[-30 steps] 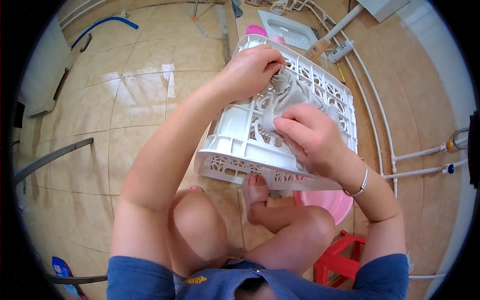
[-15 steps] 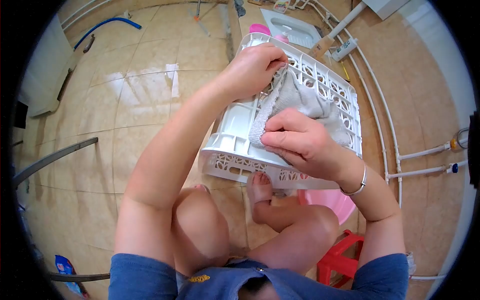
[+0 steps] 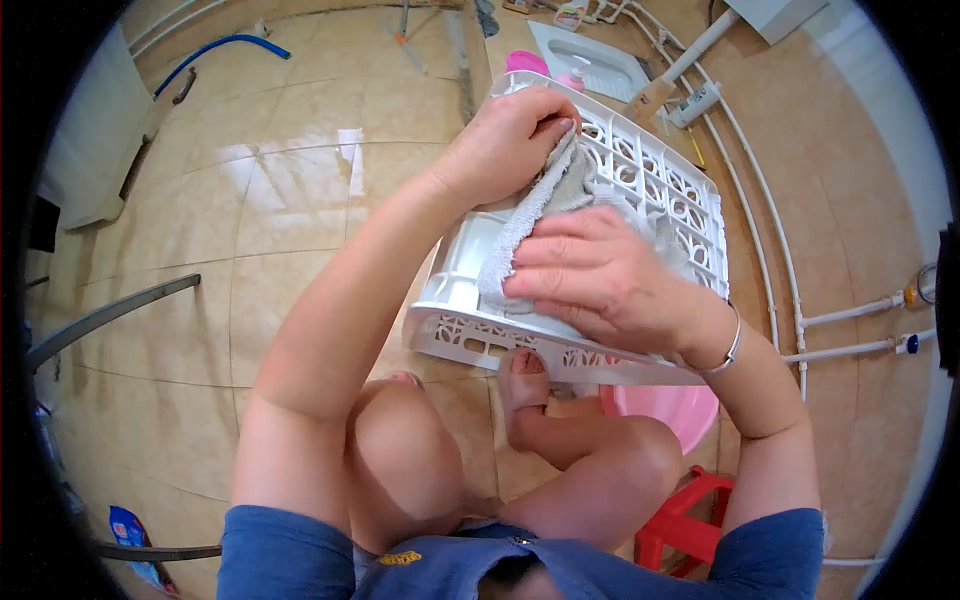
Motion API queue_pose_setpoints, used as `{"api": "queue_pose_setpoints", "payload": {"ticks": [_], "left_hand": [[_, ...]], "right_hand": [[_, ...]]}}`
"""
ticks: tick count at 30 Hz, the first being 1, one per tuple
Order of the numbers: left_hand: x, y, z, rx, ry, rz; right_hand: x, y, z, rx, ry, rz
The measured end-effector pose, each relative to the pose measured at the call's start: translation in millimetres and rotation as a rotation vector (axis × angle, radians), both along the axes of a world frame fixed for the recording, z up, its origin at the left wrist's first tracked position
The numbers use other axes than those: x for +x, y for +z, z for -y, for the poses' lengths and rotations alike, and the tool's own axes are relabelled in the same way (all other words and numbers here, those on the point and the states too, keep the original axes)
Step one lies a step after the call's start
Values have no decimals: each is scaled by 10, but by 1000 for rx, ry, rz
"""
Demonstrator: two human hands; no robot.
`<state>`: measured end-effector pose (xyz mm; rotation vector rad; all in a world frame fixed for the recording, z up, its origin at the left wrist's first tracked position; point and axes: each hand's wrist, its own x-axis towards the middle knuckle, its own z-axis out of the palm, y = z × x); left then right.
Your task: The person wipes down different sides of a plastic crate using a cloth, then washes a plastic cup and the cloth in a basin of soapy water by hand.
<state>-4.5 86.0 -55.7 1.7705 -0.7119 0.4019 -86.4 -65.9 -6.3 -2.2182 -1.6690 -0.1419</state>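
A grey ribbed cloth (image 3: 570, 190) lies over the white plastic basket (image 3: 455, 270), whose walls have a looped cut-out pattern. My left hand (image 3: 512, 140) is closed at the basket's far left rim, pinching the cloth's upper corner between thumb and fingers. Nearer to me, my right hand (image 3: 610, 275) presses across the lower part of the cloth, fingers together and curled over its left edge. A silver bangle circles the right wrist. The right palm hides part of the cloth and of the basket beneath.
Under the basket's near side stands a pink basin (image 3: 665, 405), with a red stool (image 3: 690, 520) beside my leg. Behind are a pink pump bottle (image 3: 573, 78), a squat toilet (image 3: 600, 70) and a white bottle (image 3: 694, 104). White pipes (image 3: 752, 220) run along the right wall.
My right hand has shifted slightly left, from a pinch to fingers laid across the cloth. The cloth's left edge has moved left over the basket. My left hand stays at the corner.
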Motion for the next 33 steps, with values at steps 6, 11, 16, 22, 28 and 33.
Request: {"api": "queue_pose_setpoints", "payload": {"ticks": [6, 11, 16, 22, 28, 33], "left_hand": [[39, -29, -86, -125, -76, -168], [-38, -1, -177, -353, -211, -310], [79, 92, -376, -235, -116, -196], [155, -68, -562, -76, 107, -101], [-30, -21, -524, -245, -116, -220], [-284, 85, -294, 183, -283, 226]], "right_hand": [[288, -13, -58, -20, -51, 113], [152, 38, -151, -4, 36, -85], [531, 51, -88, -8, 18, -75], [602, -39, -136, 38, -162, 23], [342, -28, -53, 82, -224, -147], [228, 44, 366, -82, -306, 66]]}}
